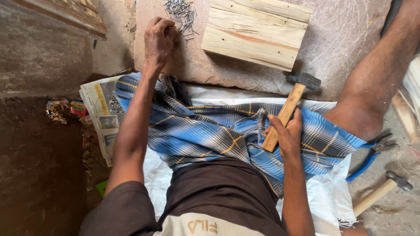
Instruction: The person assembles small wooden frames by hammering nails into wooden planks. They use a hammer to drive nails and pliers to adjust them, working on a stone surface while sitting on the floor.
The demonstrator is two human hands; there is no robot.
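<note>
Nearest the camera, a dark shirt and a blue checked cloth [205, 131] over the lap are seen, with a white sheet [337, 196] spread beneath.

Hammer [291, 105]: wooden handle, dark metal head; held in the right hand [286, 133], which is clenched around the lower part of the handle. The long axis runs diagonally, with the head pointing up and to the right, towards the wooden board [256, 32]; the head is set just below that board's near right corner.

Left hand [158, 39]: placed left of the board, fingers curled onto the pile of nails [180, 15]; whether a nail is gripped cannot be told.

Wooden board: pale planks joined side by side, laid flat on a stone slab [341, 39], long axis roughly left to right.

Other items, relative to the board: folded newspaper [100, 118] with more nails, below left; blue-handled pliers [372, 155] and a second hammer [383, 192], well below right, beyond a bare knee [358, 118].
</note>
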